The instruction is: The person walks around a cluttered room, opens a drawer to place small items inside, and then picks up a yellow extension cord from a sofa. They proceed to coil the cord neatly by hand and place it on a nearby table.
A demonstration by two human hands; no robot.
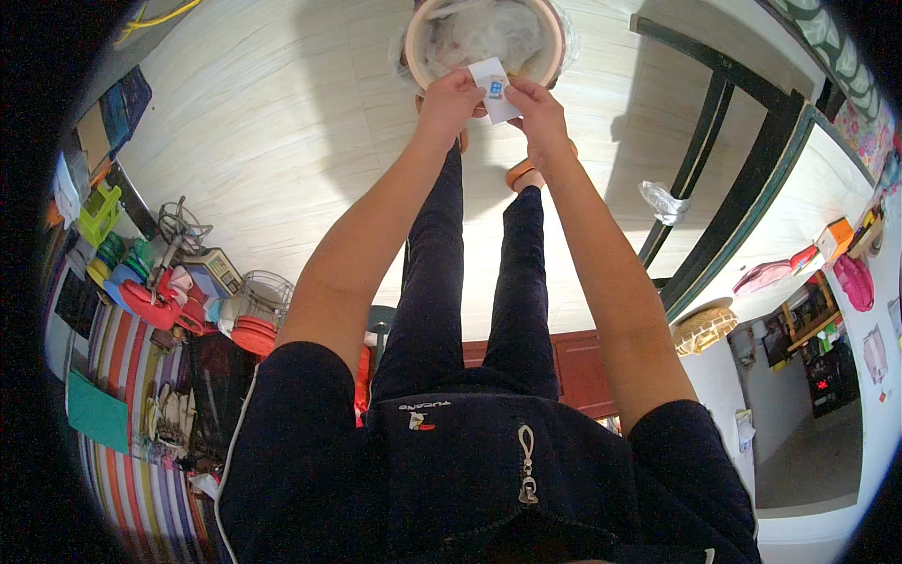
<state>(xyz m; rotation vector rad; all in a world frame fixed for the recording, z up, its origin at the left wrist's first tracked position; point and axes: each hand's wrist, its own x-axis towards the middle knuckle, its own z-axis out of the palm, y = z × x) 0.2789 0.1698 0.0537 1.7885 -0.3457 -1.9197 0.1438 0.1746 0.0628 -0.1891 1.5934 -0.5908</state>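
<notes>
Between my two hands is a small white card (488,70) with a little blue printed patch near its middle. My left hand (452,101) pinches the card's left edge, thumb on top. From the other side my right hand (538,111) grips the right edge, with its thumb beside the blue patch. Just past the card stands a round pale-rimmed bin (416,49), lined with clear crumpled plastic (489,33). Whatever lies under the plastic cannot be made out. Both arms reach forward over my dark trousers.
A dark-framed table (728,68) stands at the right, with clear crumpled plastic wrap (664,202) on its lower bar. Wire racks (268,289), red items (169,299) and a green plastic holder (99,214) crowd the left. Pale tiles (357,122) cover the floor.
</notes>
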